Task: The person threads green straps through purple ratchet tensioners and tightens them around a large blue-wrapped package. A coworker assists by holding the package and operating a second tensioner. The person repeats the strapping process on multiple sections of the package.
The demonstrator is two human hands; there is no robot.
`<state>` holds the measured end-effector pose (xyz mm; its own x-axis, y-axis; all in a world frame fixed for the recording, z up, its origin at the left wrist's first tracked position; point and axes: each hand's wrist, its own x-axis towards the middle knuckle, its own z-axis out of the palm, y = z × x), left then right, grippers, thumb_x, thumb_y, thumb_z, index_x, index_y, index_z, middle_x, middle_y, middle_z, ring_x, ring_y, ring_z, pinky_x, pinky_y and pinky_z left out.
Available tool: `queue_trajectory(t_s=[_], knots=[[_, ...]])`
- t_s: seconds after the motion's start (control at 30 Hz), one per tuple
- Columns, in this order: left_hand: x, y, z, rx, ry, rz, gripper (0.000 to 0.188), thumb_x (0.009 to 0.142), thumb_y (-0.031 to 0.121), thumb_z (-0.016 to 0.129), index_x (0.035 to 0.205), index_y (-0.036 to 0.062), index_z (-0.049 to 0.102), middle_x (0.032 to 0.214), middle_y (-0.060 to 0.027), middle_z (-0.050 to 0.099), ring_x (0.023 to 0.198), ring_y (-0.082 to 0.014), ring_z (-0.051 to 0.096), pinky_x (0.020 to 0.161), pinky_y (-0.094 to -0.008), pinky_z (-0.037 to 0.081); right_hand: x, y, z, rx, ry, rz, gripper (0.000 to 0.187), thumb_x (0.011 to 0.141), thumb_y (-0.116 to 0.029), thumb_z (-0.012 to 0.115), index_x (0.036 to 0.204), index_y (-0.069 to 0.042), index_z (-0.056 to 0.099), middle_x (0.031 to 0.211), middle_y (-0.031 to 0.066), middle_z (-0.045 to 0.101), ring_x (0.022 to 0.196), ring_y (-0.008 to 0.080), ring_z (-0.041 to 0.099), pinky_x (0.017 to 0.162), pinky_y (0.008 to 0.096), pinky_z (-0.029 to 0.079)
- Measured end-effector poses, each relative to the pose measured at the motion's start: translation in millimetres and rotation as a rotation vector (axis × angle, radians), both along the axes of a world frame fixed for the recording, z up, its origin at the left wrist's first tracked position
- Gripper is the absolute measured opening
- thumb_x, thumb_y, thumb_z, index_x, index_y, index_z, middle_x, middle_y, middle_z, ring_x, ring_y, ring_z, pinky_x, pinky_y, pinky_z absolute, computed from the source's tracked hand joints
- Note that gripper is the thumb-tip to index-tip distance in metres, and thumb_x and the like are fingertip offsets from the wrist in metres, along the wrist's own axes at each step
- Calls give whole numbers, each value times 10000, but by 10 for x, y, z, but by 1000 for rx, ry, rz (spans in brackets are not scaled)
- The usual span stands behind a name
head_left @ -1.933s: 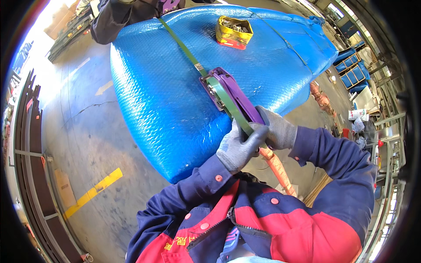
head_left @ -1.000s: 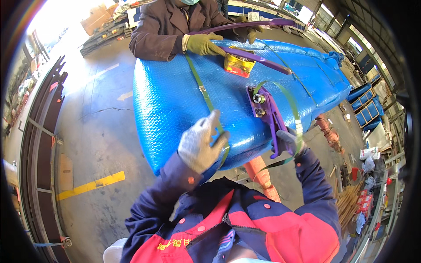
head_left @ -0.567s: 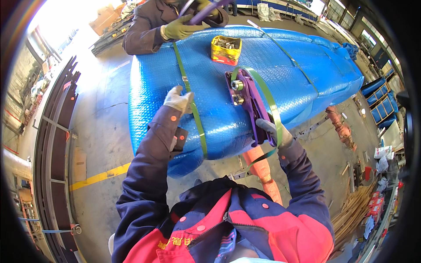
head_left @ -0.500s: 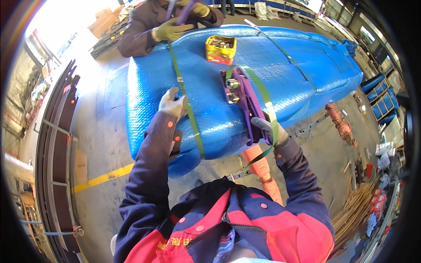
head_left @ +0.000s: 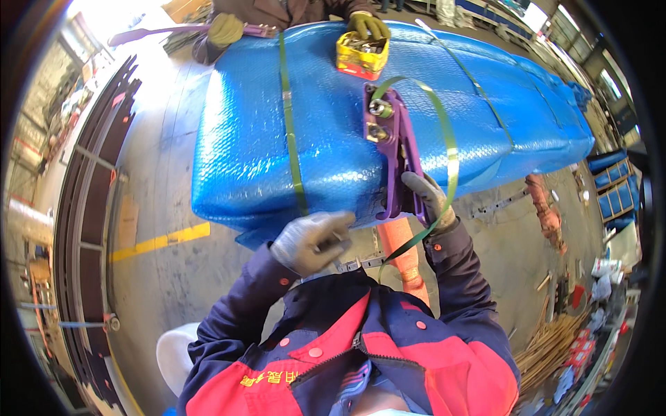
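My right hand (head_left: 431,197), in a grey glove, grips the lower handles of a purple strapping tensioner (head_left: 400,156) lying against the near side of a large blue-wrapped bundle (head_left: 236,152). From the tool's upper end a loose green strap (head_left: 452,149) arcs out and hangs past my right wrist. My left hand (head_left: 313,244), also gloved, hovers just off the bundle's near edge, fingers loosely bent and apart, slightly blurred, holding nothing I can see. Close above it, another green strap (head_left: 291,139) with a metal seal runs across the bundle.
Across the bundle, a co-worker's gloved hand (head_left: 226,30) holds a long purple tool (head_left: 163,31). Their other hand (head_left: 369,25) touches a yellow box (head_left: 362,62) of small metal pieces. Dark metal lengths (head_left: 73,229) lie at left, bamboo sticks (head_left: 544,347) at lower right.
My left hand has drawn back from the strap toward my body. My right hand keeps its grip on the tensioner. The co-worker's purple tool has swung left, and one hand has reached the box.
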<state>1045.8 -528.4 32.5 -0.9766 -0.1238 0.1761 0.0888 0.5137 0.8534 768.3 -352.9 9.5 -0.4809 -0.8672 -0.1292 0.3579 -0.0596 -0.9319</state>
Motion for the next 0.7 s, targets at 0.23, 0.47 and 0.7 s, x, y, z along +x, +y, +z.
queue_trajectory(t_s=[0.23, 0.47, 0.7], knots=[[266, 44, -2000, 622, -855, 498, 718, 991, 448, 715, 1500, -23, 531, 1172, -165, 755, 1043, -262, 749, 890, -390, 613, 27, 101, 37, -166, -482, 112, 388, 1066, -195, 566, 1337, 78, 621, 1188, 219, 745, 1052, 352, 761, 958, 487, 636], [334, -318, -2770, -585, -115, 363, 405, 986, 246, 733, 1314, 55, 592, 1058, -90, 757, 965, -251, 729, 761, -380, 582, 93, 33, 140, -86, -320, 37, 425, 1060, -252, 589, 1333, 72, 629, 1181, 206, 748, 1055, 316, 758, 959, 448, 626], [249, -31, -2381, -1139, -6, 480, 176, 975, 143, 721, 1133, 84, 672, 1048, -82, 751, 904, -188, 716, 714, -357, 559, 122, 15, 99, -94, -327, -33, 464, 1030, -241, 683, 1396, 28, 593, 1172, 151, 736, 1017, 281, 761, 895, 424, 647]])
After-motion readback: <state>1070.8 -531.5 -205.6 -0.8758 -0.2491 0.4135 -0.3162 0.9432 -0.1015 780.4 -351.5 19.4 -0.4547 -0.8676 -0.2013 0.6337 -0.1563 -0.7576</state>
